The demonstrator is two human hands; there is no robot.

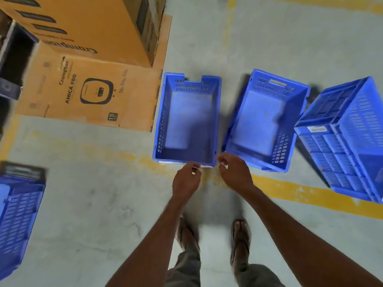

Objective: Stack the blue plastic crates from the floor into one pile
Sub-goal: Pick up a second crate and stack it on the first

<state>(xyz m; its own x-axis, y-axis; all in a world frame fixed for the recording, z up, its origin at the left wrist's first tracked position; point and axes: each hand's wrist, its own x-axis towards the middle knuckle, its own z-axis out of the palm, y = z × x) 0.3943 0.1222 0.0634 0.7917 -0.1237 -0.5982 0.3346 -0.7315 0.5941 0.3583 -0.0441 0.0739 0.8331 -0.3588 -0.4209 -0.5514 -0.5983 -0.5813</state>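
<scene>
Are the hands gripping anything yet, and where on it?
Cannot tell for sure. Left hand and right hand are at the near rim of the open blue plastic crate; blur hides whether the fingers have closed.

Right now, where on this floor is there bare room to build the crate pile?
The widest bare concrete lies left of the left hand, between the flattened cardboard and the crate at the left edge. It is crowded ahead and right: two open crates nearly touch, with a tipped crate beside them.
</scene>
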